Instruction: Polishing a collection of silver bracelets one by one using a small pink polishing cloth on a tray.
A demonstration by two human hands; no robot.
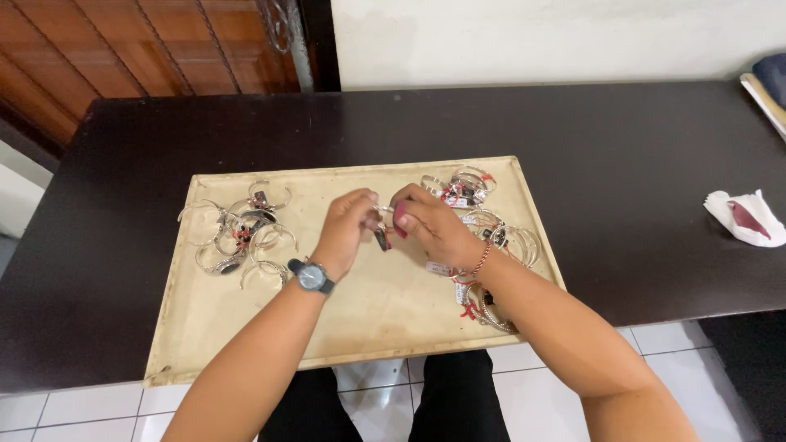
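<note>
Over the middle of a cream tray (246, 327), my left hand (348, 225) and my right hand (430, 223) meet and together pinch a silver bangle (382, 225) with a dark stone and a small tag. The bangle is mostly hidden by my fingers. A dark wristwatch (311, 277) sits on my left wrist. A thin bead bracelet (480, 262) circles my right wrist. A heap of silver bangles (237, 233) lies at the tray's left side. Another heap of bangles with red-and-white tags (499, 237) lies along the tray's right side.
The tray rests on a dark wooden table (639, 180), overhanging its front edge. A white cloth with a dark red mark (747, 217) lies at the table's right. Stacked items (770, 90) sit at the far right corner. White floor tiles (82, 409) show below.
</note>
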